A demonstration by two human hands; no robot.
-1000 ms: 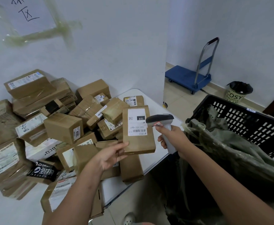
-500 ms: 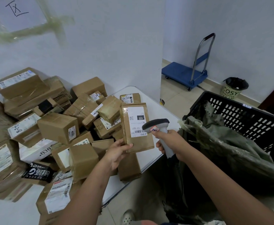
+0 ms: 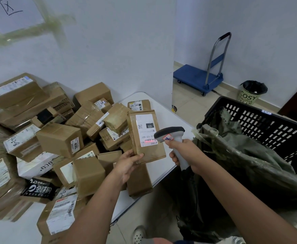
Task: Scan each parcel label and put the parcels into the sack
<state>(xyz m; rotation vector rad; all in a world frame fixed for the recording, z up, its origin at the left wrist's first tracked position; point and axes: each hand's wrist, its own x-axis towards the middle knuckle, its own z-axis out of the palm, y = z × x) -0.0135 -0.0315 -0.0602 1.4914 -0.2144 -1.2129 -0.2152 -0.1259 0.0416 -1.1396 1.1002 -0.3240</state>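
Observation:
My left hand (image 3: pixel 128 162) grips the lower corner of a flat brown parcel (image 3: pixel 150 154), held upright above the white table (image 3: pixel 167 118). Its white label (image 3: pixel 146 128) faces me, and a red scan line glows across the barcode at the label's bottom. My right hand (image 3: pixel 184 152) grips a grey handheld scanner (image 3: pixel 170 134), whose head points at that barcode from the right. The grey-green sack (image 3: pixel 246 155) hangs open in a black plastic crate (image 3: pixel 267 124) to the right of the table.
Several taped cardboard parcels (image 3: pixel 59 140) are heaped across the table's left side against the white wall. A blue platform trolley (image 3: pixel 200 76) and a small lined bin (image 3: pixel 250 94) stand on the floor behind the crate. My shoe (image 3: pixel 138 235) shows below.
My left hand has closed on the parcel's lower corner and tilted it up. The scanner has come closer to the label, and the red scan line now shows on the barcode.

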